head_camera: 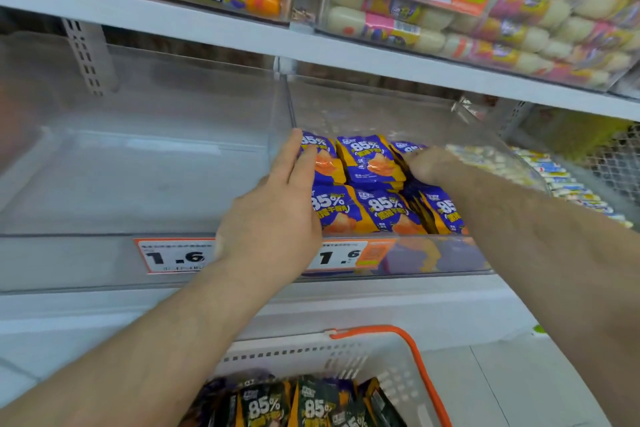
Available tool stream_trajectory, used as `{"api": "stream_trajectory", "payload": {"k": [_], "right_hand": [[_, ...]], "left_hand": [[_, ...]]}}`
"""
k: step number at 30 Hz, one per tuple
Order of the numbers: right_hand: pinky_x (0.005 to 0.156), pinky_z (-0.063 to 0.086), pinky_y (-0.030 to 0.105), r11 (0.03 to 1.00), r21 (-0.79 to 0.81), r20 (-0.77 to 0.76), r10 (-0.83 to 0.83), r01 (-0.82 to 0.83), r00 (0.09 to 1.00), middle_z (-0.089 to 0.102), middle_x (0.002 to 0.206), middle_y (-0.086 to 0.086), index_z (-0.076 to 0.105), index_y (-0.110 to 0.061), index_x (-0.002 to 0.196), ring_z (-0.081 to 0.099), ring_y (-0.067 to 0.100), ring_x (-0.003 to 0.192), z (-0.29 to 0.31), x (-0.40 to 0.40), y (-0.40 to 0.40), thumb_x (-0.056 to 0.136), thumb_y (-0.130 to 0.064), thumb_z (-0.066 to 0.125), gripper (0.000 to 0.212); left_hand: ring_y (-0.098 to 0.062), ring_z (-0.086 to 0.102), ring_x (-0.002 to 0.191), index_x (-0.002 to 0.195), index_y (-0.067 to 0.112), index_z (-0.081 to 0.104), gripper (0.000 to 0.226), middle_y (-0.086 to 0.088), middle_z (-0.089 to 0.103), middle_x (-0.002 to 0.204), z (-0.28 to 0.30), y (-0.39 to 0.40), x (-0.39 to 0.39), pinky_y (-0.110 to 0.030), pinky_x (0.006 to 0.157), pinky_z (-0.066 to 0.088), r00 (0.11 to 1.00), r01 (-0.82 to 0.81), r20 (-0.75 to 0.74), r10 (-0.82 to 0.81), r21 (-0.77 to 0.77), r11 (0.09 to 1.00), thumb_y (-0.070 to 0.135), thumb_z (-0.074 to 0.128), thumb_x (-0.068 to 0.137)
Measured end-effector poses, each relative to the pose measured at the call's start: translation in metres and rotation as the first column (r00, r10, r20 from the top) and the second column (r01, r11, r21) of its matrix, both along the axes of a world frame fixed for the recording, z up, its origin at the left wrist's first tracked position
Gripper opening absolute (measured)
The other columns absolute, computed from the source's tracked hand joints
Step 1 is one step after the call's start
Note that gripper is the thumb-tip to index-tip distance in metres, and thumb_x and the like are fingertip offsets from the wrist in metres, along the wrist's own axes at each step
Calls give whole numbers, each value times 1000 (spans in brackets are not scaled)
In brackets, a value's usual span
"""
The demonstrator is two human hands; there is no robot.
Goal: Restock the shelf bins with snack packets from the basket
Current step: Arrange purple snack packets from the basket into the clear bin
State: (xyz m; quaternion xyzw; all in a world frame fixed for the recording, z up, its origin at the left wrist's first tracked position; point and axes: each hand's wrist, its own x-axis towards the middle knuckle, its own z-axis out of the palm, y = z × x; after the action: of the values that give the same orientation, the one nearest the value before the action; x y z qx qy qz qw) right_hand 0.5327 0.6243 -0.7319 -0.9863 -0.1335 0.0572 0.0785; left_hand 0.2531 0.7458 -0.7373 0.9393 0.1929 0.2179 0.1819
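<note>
Both hands reach into a clear bin [388, 255] of purple packets [372, 163]. The left hand [277, 208] lies flat on the left-hand packets, fingers straight and close together. The right hand [427, 165] curls round the right rear stack, fingertips hidden. Below, the white basket [346, 355] holds dark packets [304, 404]

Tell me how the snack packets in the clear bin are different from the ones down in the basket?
The bin packets are bright purple with orange, while the basket packets look dark, nearly black-green. The bin packets lie in tidy rows inside the clear bin, while the basket packets are bunched in the white basket. The left hand touches the bin packets; no hand touches the basket packets. Both kinds say 85%.
</note>
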Motion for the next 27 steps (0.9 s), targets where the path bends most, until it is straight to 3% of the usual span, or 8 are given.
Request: {"api": "stream_trajectory", "payload": {"k": [7, 10, 14, 18, 21, 22, 24, 27], "right_hand": [[100, 36, 32, 998, 63, -66, -24, 28, 998, 46, 143, 23, 49, 2, 134, 45, 33, 131, 21, -27, -13, 108, -15, 28, 38], [78, 39, 31, 979, 203, -9, 9, -7, 1000, 63, 119, 19, 64, -12, 102, 57, 35, 108, 27, -47, -19, 103, -26, 40, 28], [62, 33, 30, 912, 370, 328, 48, -175, 943, 55, 68, 12, 60, -5, 72, 51, 32, 70, 20, -94, -20, 95, -26, 48, 34], [52, 20, 33, 709, 383, 754, 131, -593, 643, 27, 48, -4, 32, -21, 55, 31, 21, 51, 5, -173, -21, 86, -26, 49, 36], [53, 19, 33, 541, 319, 844, 212, -779, 492, 29, 49, 0, 27, -29, 62, 29, 18, 51, -22, -219, -24, 85, -21, 52, 34], [54, 17, 30, 501, 359, 821, 232, -788, 521, 27, 51, -3, 27, -30, 63, 27, 16, 51, -37, -230, -25, 84, -20, 52, 34], [54, 16, 26, 494, 470, 701, 294, -732, 649, 22, 54, -10, 25, -29, 62, 22, 8, 53, -76, -247, -27, 83, -22, 49, 34], [50, 19, 29, 725, 486, 308, 380, -488, 872, 23, 47, -8, 24, -24, 53, 23, 11, 47, -148, -264, -33, 87, -27, 47, 41]], "left_hand": [[-19, 48, 128, 155, 26, 3, 73, 16, -18, 161, 3, 1, -1, -37, 86, 47, 998, 49, -34, -49, 6, 999, 38, 46, 97], [-19, 40, 136, 155, 24, 12, 72, 11, -12, 163, 4, 2, -5, -37, 95, 44, 998, 65, 6, -65, -55, 996, 38, 50, 95], [-27, 50, 120, 130, 10, 53, 51, -8, 36, 147, -1, 3, -14, -41, 95, 48, 889, 182, 413, -199, 80, 980, 24, 55, 81], [-24, 60, 85, 101, 20, 57, 26, -1, 53, 104, -14, -15, -35, -33, 63, 49, 789, 287, 513, -339, 180, 941, 21, 49, 76], [-24, 66, 83, 97, 23, 62, 22, 5, 63, 99, -42, -28, -56, -31, 60, 47, 892, 387, 171, -418, 190, 902, 23, 49, 79], [-23, 64, 94, 105, 25, 62, 25, 6, 62, 109, -49, -28, -62, -32, 68, 48, 910, 416, -60, -411, 133, 900, 23, 50, 83], [-22, 59, 104, 114, 27, 60, 27, 5, 60, 119, -60, -24, -72, -33, 77, 47, 778, 455, -487, -396, 4, 890, 26, 53, 88], [-23, 55, 82, 92, 26, 58, 8, 4, 59, 91, -75, -16, -87, -33, 66, 44, 567, 497, -691, -449, -147, 855, 23, 51, 91]]}}
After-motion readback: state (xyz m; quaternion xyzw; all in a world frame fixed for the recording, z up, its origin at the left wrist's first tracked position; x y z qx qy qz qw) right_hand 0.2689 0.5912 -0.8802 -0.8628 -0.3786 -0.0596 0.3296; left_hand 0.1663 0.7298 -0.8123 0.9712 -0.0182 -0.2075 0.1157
